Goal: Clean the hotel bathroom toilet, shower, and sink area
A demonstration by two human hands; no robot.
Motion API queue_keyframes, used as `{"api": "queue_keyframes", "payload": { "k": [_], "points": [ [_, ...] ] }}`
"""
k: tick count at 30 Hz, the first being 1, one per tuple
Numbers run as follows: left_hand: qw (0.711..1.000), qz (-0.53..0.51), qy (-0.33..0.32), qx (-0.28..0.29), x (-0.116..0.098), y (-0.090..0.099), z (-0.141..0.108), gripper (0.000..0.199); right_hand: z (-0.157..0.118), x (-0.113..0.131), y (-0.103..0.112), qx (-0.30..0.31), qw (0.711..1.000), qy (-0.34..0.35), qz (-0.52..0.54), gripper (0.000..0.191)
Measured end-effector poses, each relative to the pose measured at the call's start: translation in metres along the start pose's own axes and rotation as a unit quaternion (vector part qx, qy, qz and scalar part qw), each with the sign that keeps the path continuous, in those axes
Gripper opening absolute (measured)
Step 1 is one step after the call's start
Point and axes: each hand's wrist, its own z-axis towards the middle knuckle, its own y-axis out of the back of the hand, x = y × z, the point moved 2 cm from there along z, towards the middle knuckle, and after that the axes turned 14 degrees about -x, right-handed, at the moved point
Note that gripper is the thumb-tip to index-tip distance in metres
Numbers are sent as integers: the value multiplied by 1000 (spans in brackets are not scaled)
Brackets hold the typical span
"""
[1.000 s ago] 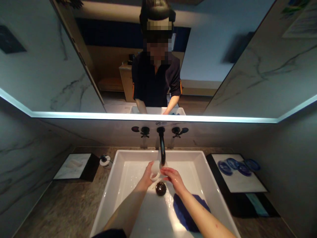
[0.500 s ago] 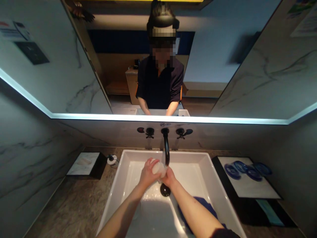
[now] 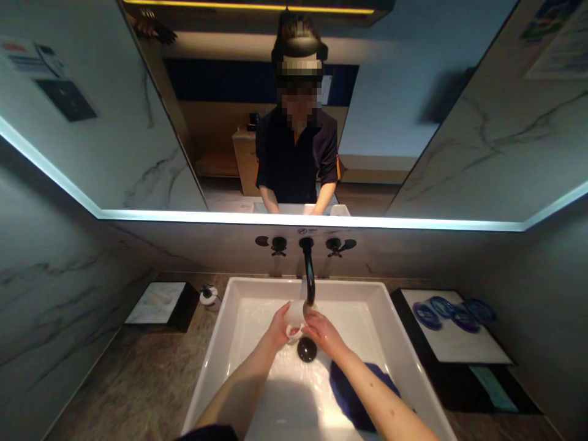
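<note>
My left hand (image 3: 278, 327) grips a small white cup (image 3: 294, 318) under the spout of the black wall faucet (image 3: 309, 275), over the white rectangular sink (image 3: 229, 324). My right hand (image 3: 321, 331) touches the cup's right side, its fingers on the rim. The black round drain plug (image 3: 307, 349) lies just below both hands. A dark blue cloth (image 3: 356, 395) lies in the basin under my right forearm.
Two black tap handles (image 3: 278, 245) (image 3: 337, 245) flank the faucet. A tray (image 3: 457, 334) with several blue round items stands on the right counter, a small tray (image 3: 158, 303) on the left. A large mirror (image 3: 294, 110) shows a person's reflection.
The cup has turned in my hands under the spout, and my right hand shifted from beneath it to its right rim. The view shifted slightly.
</note>
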Motion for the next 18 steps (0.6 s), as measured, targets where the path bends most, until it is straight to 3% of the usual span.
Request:
{"api": "queue_keyframes", "payload": {
  "k": [2,5,8,10,13,15,18],
  "points": [
    [999,34,12,11,2,2,0,43,3,0,2,31,999,-1,-26,40],
    [995,104,10,0,1,16,0,54,9,0,-7,10,998,-47,-27,41],
    [979,189,-43,-57,-9,43,-1,57,14,4,-23,4,998,-66,-19,45],
    [961,237,-101,-104,-20,66,-9,44,15,9,-33,20,998,-57,-14,45],
    [921,292,-193,-170,-34,109,-38,8,14,19,-43,66,996,-25,-49,42],
    [891,327,-234,-210,-36,140,-69,15,11,25,-47,106,989,7,-98,41],
    [859,381,-242,-241,-21,177,-118,26,4,29,-47,141,979,40,-140,39]
  ]
}}
